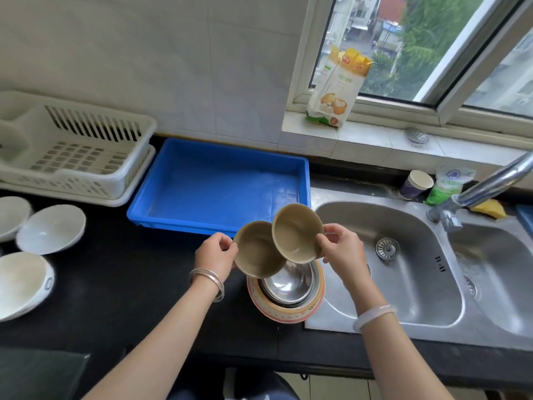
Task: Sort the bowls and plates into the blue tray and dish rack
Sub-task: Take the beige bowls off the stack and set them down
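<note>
My left hand (pixel 217 252) grips a tan bowl (pixel 255 252) by its left rim. My right hand (pixel 341 248) holds a second tan bowl (pixel 294 233) by its right rim, tilted and overlapping the first. Both bowls hang just above a stack (pixel 285 308) on the black counter, a steel bowl nested inside a pink-rimmed bowl. The blue tray (pixel 161 209) lies just behind the bowls and holds nothing. The white dish rack (pixel 121 180) stands to its left and holds no dishes. Three white dishes (pixel 50 229) sit at the counter's left edge.
A double steel sink (pixel 409 269) with a faucet (pixel 484 186) is on the right. A paper cup (pixel 415 184), a green packet (pixel 445 184) and a yellow sponge (pixel 490 208) stand behind it. A flour bag (pixel 336 90) leans on the window sill.
</note>
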Available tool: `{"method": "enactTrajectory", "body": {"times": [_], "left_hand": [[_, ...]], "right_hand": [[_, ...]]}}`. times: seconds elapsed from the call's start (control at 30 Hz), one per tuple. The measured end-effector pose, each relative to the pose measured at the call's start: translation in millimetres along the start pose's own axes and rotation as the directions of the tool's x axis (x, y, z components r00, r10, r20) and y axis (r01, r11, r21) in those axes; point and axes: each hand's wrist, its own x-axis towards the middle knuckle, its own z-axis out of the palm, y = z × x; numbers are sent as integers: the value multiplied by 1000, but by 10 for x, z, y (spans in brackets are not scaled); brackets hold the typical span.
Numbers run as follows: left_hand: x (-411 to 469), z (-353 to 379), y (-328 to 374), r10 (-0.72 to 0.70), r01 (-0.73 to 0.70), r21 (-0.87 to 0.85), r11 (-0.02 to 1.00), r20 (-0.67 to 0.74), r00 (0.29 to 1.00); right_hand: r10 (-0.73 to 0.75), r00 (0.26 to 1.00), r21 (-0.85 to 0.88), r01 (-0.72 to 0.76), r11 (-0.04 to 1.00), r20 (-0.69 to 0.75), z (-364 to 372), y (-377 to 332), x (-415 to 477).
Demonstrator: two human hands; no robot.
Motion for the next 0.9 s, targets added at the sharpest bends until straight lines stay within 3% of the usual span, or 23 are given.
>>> {"method": "enactTrajectory", "body": {"times": [0.23,0.5,0.67,0.9], "left_hand": [[64,-654,-507,-222,187,-187,964,-186,957],[-17,-1398,-1307,-491,329,-436,838,-335,804],[-63,-1796,-1736,-603,369,-521,770,-402,689],[-23,-2009,-2010,-676,358,-623,695,-396,622]], "right_hand": [[6,986,-9,-5,1000,168,734,-196,81],[37,908,-70,-9,998,418,1941,-484,-29],[61,846,-97,-11,995,529,2639,-740,-168],[154,785,-99,-118,988,600,3331,-962,-297]]}}
